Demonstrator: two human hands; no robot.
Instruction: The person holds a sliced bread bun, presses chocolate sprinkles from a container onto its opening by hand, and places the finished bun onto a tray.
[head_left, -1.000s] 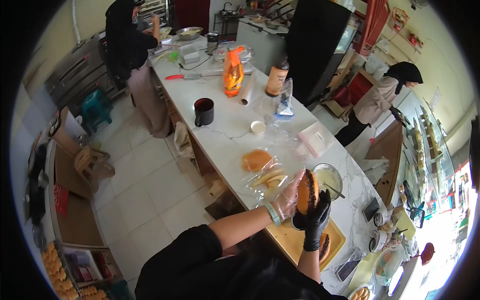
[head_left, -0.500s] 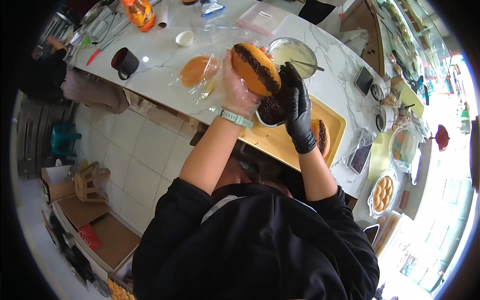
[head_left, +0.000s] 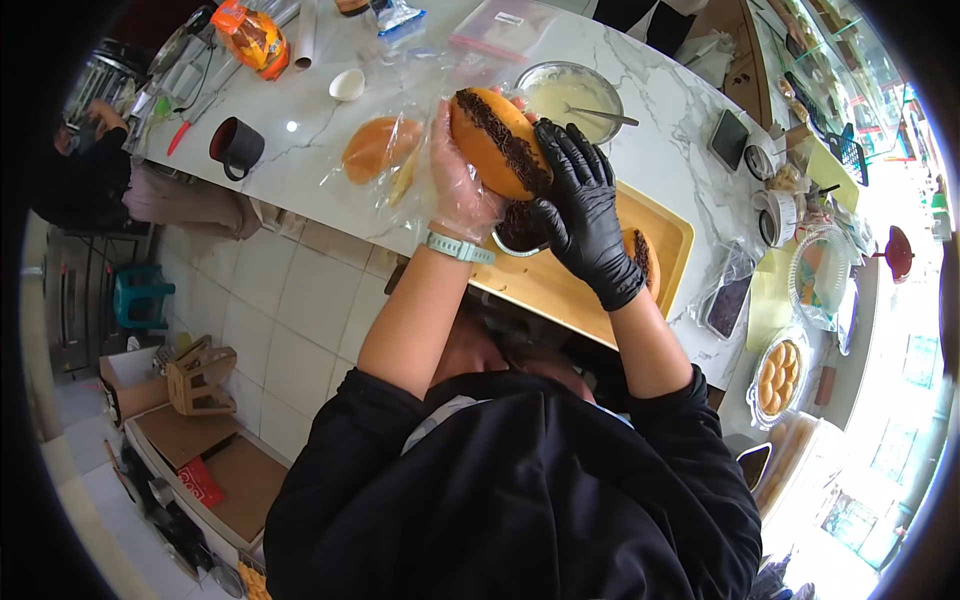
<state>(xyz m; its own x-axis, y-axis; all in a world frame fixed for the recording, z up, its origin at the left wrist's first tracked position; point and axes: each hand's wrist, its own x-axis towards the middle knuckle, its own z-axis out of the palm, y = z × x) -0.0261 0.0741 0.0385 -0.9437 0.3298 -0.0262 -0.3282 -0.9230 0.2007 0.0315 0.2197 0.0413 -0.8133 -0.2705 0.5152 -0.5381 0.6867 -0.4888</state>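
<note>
Head view: a bun with a dark sprinkle stripe (head_left: 500, 143) is held raised over the counter (head_left: 665, 150) by the clear-gloved left hand (head_left: 463, 190); its fingers are clamped around the bun, some tips showing on the far side, stripe faced upward, long axis slanted

Black-gloved right hand (head_left: 585, 205) is laid alongside the bun's right end, fingers straight and close together, thumb held apart, nothing gripped; light contact with the bun can't be confirmed

Just below the bun, a small bowl (head_left: 515, 251) of dark sprinkles is partly hidden at the left end of the yellow tray (head_left: 550, 290). Second striped bun (head_left: 643, 262) is set on the tray, partly covered by the right wrist. Mixing bowl (head_left: 613, 97) with a spoon (head_left: 603, 115) is placed beyond the hands; a plain bun (head_left: 380, 150) is seen by clear wrap to the left

Step in hand, as judged: topping being settled or tidied on the raised bun. Next move calls for an even left grip, stripe upward, light right-hand pressure, so that sprinkles aren't shed
</note>
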